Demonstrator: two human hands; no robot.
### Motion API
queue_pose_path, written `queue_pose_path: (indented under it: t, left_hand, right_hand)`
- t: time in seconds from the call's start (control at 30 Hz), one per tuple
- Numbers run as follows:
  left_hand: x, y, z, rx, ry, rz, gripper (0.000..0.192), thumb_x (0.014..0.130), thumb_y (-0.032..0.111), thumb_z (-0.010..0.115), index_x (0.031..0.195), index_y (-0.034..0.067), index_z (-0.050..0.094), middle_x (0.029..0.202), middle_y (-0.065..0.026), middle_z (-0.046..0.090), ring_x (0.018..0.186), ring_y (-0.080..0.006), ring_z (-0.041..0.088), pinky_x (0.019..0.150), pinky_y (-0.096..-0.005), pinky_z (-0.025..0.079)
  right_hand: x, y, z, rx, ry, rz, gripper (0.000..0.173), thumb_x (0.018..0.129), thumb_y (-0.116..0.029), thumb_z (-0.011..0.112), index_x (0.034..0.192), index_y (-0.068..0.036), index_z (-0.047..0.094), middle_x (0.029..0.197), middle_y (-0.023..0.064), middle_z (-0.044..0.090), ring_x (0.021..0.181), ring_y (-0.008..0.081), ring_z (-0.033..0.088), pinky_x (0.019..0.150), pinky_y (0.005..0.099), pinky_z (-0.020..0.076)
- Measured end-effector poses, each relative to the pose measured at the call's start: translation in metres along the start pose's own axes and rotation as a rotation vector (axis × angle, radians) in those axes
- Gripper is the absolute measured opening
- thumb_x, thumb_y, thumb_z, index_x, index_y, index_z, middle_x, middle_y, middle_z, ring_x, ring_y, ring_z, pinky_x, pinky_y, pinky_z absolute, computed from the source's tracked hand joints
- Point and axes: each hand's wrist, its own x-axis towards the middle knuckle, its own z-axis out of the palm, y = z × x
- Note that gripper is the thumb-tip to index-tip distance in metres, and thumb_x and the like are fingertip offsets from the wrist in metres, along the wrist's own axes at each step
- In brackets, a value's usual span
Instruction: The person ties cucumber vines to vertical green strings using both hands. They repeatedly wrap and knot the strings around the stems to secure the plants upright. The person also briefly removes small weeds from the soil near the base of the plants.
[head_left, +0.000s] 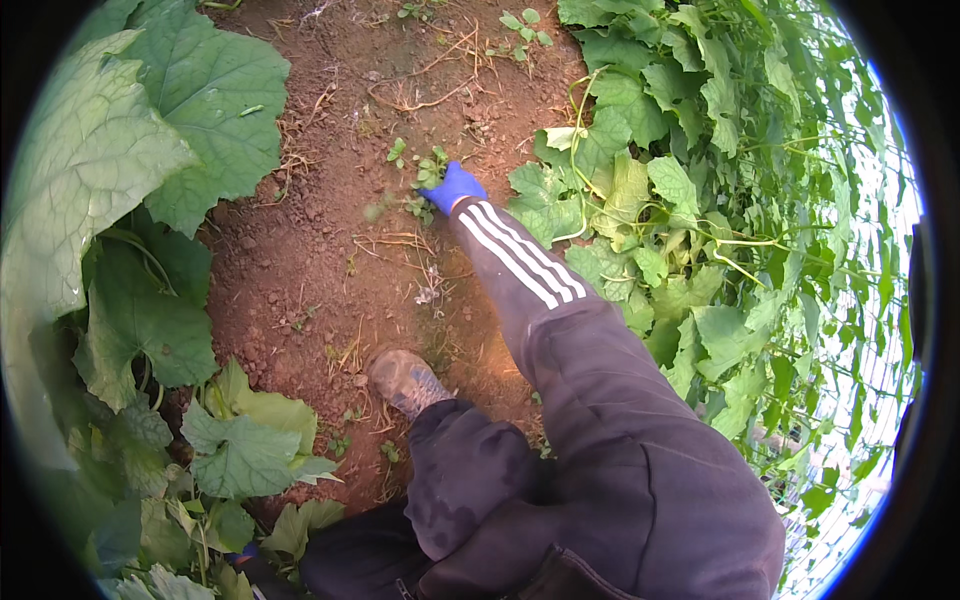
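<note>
My right hand (456, 187), in a blue glove, reaches down to the soil at the end of a dark sleeve with white stripes. Its fingers close around a small leafy green weed (430, 172), whose leaves stick out on the far side of the glove. More weed leaves (418, 208) show just below the fingertips. Of my left hand (244, 553) only a scrap of blue glove is visible at the lower left, among large leaves that hide its fingers.
Broad-leaved vines (217, 112) crowd the left side. Climbing vines (637, 195) on a net (862, 315) line the right. Reddish soil (300, 247) with dry stems runs between them. A muddy boot (405, 379) stands on it. Another small weed (525, 34) grows farther ahead.
</note>
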Motion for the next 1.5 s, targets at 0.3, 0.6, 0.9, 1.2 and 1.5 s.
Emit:
queue_pose_path:
  t: [0.3, 0.6, 0.9, 1.2, 1.5]
  left_hand:
    - [-0.004, -0.003, 0.007, -0.010, 0.003, 0.000, 0.044, 0.093, 0.023, 0.045, 0.134, 0.006, 0.047, 0.138, -0.0143, 0.046, 0.126, -0.0289, 0.044, 0.105, -0.0388, 0.033]
    - [-0.001, 0.003, 0.006, 0.004, -0.004, 0.015, 0.044, 0.094, 0.023, 0.043, 0.135, 0.007, 0.046, 0.139, -0.0138, 0.046, 0.128, -0.0287, 0.042, 0.106, -0.0390, 0.031]
    - [-0.012, -0.007, 0.004, 0.037, 0.006, 0.014, 0.044, 0.095, 0.023, 0.042, 0.135, 0.007, 0.046, 0.140, -0.0134, 0.045, 0.129, -0.0285, 0.041, 0.108, -0.0391, 0.030]
    - [-0.001, -0.012, -0.010, 0.163, -0.008, 0.142, 0.044, 0.095, 0.023, 0.040, 0.136, 0.008, 0.046, 0.142, -0.0129, 0.044, 0.130, -0.0283, 0.040, 0.110, -0.0393, 0.029]
    - [-0.013, -0.021, -0.021, 0.374, -0.056, 0.227, 0.043, 0.096, 0.023, 0.038, 0.137, 0.009, 0.046, 0.143, -0.0124, 0.043, 0.132, -0.0281, 0.039, 0.111, -0.0394, 0.027]
  right_hand:
    - [0.037, -0.004, 0.012, 0.121, -0.255, -0.028, 0.037, 0.084, -0.031, 0.060, 0.103, -0.001, 0.068, 0.101, 0.0167, 0.069, 0.086, 0.0290, 0.069, 0.072, 0.0393, 0.0545]
    - [0.076, -0.016, -0.037, 1.265, -0.328, -0.295, 0.014, 0.085, -0.019, 0.060, 0.092, -0.007, 0.065, 0.078, 0.0111, 0.065, 0.057, 0.0199, 0.058, 0.051, 0.0363, 0.0467]
    - [0.018, -0.065, 0.034, 0.067, 0.126, -0.162, 0.042, 0.083, -0.038, 0.057, 0.114, -0.010, 0.062, 0.109, 0.0175, 0.066, 0.103, 0.0367, 0.062, 0.086, 0.0463, 0.0487]
    - [0.038, -0.038, 0.004, 0.366, -0.588, -0.528, 0.031, 0.077, -0.025, 0.070, 0.096, 0.000, 0.068, 0.077, 0.0119, 0.069, 0.069, 0.0199, 0.067, 0.059, 0.0341, 0.0529]
    - [-0.193, -0.051, 0.071, 0.235, -1.234, -0.723, 0.044, 0.089, -0.019, 0.064, 0.131, -0.018, 0.052, 0.090, 0.0056, 0.070, 0.057, 0.0108, 0.063, 0.048, 0.0242, 0.0520]
